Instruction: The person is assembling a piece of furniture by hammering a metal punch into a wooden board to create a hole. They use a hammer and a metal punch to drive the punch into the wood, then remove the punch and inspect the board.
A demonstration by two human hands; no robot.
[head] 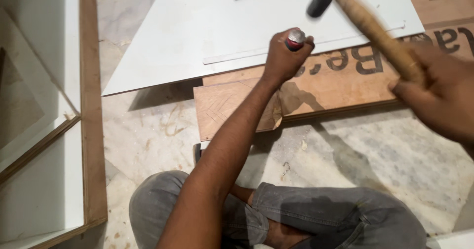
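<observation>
Two hands at work: my left hand (282,56) has its fingers wrapped around a chisel (295,39) standing on the white board (197,26). My right hand (437,88) grips the hammer (363,19), raised just above the chisel's metal cap.

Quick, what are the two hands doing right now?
Left hand: closed around a red-handled tool with a metal cap, set against the white board.
Right hand: closed on a wooden-handled hammer, raised.

My bare left forearm (224,150) and left hand (282,56), sleeveless to the frame's edge. My right hand (437,98) blurred, also bare, no glove, ring or watch showing. Faded grey denim trousers (321,214), creased, seams visible, cover both my knees.
</observation>
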